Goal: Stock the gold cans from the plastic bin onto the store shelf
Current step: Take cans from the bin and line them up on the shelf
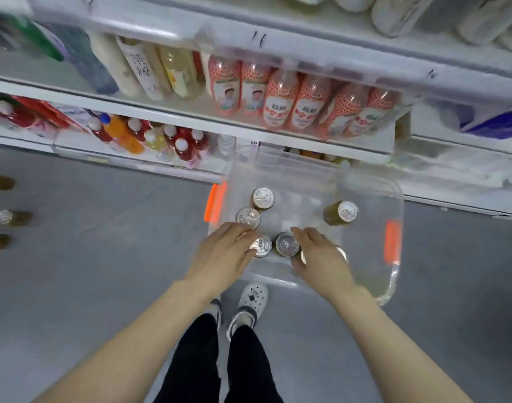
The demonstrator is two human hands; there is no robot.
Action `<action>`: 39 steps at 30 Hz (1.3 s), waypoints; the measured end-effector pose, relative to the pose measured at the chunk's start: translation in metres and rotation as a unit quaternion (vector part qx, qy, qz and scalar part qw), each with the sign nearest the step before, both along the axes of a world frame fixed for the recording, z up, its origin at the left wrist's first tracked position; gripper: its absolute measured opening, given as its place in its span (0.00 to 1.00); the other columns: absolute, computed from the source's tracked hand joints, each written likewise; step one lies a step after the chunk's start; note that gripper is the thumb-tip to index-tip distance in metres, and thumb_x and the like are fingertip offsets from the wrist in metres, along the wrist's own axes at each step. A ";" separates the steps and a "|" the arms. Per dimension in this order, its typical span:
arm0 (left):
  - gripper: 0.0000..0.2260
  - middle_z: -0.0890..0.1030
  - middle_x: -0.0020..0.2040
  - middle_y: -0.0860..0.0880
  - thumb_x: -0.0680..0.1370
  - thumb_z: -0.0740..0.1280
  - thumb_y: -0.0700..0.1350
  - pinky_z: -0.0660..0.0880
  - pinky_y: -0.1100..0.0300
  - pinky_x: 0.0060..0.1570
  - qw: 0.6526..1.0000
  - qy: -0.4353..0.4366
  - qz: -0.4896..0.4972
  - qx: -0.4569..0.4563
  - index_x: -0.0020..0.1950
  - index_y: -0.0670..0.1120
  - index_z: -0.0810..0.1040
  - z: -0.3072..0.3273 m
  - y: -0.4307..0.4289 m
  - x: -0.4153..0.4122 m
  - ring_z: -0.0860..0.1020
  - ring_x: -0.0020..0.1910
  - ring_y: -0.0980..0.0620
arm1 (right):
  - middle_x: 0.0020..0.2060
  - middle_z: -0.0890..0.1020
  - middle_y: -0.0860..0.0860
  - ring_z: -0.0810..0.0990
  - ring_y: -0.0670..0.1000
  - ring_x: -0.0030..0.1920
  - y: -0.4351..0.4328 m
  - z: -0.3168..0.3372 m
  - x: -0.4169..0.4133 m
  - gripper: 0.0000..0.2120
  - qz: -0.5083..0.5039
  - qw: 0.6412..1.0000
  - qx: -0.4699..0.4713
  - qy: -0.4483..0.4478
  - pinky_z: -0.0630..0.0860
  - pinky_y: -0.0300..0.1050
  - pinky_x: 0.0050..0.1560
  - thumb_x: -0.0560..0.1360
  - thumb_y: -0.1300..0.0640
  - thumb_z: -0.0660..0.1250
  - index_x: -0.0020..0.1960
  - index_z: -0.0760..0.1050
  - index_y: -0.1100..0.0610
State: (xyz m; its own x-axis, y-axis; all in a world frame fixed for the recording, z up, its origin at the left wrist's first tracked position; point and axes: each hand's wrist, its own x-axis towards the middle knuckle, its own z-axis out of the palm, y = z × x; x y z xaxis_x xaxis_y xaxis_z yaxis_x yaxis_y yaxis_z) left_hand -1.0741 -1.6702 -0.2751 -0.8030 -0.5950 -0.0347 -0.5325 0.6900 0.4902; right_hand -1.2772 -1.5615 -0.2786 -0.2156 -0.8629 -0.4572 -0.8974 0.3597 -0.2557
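Both hands reach down into a clear plastic bin with orange latch handles (391,274) that sits on the grey floor (74,271) in front of the white store shelf (161,110).

Left hand (223,254): palm down, fingers loosely spread, fingertips lying over the silver top of one gold can (262,245) at the near-left of the bin. Whether the fingers have closed around the can cannot be told; motion blur softens the contact.

Right hand (321,254): palm down, fingers extended and slightly apart, covering most of another gold can (340,251) at the near edge. A firm grip is not visible.

Remaining contents of the bin: one upright can between the two hands (286,244), two upright cans along the left wall (248,218) (263,197), and one can tilted toward the right wall (340,212).

Three more cans (15,217) stand on the floor well apart to the left of the bin.

Shelf condition: the middle tier carries pink-labelled bottles (281,100) and pale bottles (150,71); the lower tier carries red and orange drink bottles (150,141).

The person's legs in black trousers (217,359) and white clog shoes (250,303) stand just behind the bin's near edge.
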 end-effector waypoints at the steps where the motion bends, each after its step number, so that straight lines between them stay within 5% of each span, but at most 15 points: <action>1: 0.16 0.81 0.56 0.51 0.76 0.60 0.51 0.79 0.53 0.46 1.000 -0.010 -0.012 -0.016 0.59 0.49 0.81 -0.016 0.001 -0.001 0.79 0.53 0.47 | 0.64 0.72 0.55 0.76 0.60 0.59 -0.005 -0.019 0.000 0.32 0.002 1.000 0.027 0.002 0.75 0.51 0.53 0.71 0.55 0.71 0.73 0.65 0.54; 8: 0.12 0.81 0.55 0.49 0.78 0.63 0.49 0.76 0.50 0.45 0.997 -0.018 -0.045 -0.066 0.58 0.47 0.80 -0.056 0.006 -0.001 0.78 0.52 0.45 | 0.65 0.69 0.55 0.74 0.59 0.60 -0.029 -0.101 0.002 0.37 0.049 0.989 0.137 0.004 0.72 0.51 0.58 0.71 0.51 0.73 0.74 0.59 0.52; 18: 0.22 0.78 0.60 0.45 0.72 0.72 0.48 0.77 0.52 0.49 0.999 -0.047 0.020 -0.016 0.65 0.46 0.76 -0.046 -0.014 -0.046 0.76 0.57 0.42 | 0.60 0.73 0.55 0.76 0.59 0.56 -0.011 -0.066 -0.018 0.32 -0.129 0.990 -0.023 -0.056 0.76 0.53 0.53 0.69 0.52 0.74 0.70 0.66 0.54; 23: 0.33 0.63 0.74 0.42 0.75 0.70 0.51 0.69 0.47 0.62 0.981 -0.174 0.064 0.054 0.76 0.47 0.60 -0.087 -0.054 -0.110 0.66 0.68 0.39 | 0.59 0.75 0.53 0.76 0.58 0.54 0.001 -0.058 -0.036 0.32 -0.203 0.975 -0.072 -0.054 0.75 0.51 0.49 0.68 0.50 0.75 0.67 0.65 0.53; 28: 0.30 0.66 0.66 0.41 0.75 0.70 0.47 0.73 0.48 0.48 0.961 -0.259 0.055 0.079 0.73 0.47 0.61 -0.118 -0.065 -0.127 0.75 0.55 0.37 | 0.60 0.75 0.53 0.77 0.57 0.54 0.008 -0.062 -0.046 0.31 -0.234 0.964 -0.095 -0.079 0.73 0.47 0.50 0.69 0.51 0.75 0.67 0.66 0.54; 39: 0.28 0.74 0.60 0.43 0.71 0.74 0.52 0.73 0.50 0.51 0.978 -0.115 0.088 0.152 0.66 0.46 0.68 -0.036 -0.060 -0.113 0.77 0.53 0.39 | 0.59 0.76 0.51 0.78 0.54 0.55 0.021 -0.003 -0.050 0.31 -0.290 0.940 -0.128 -0.130 0.69 0.40 0.49 0.69 0.49 0.76 0.67 0.68 0.52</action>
State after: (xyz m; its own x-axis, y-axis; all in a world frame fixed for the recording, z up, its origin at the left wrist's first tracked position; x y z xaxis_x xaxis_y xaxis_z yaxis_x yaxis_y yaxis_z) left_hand -1.1874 -1.7305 -0.3112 -0.6384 -0.6575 -0.4002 -0.7509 0.4178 0.5114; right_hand -1.3273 -1.5408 -0.2815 -0.5923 -0.7241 -0.3533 -0.4647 0.6652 -0.5844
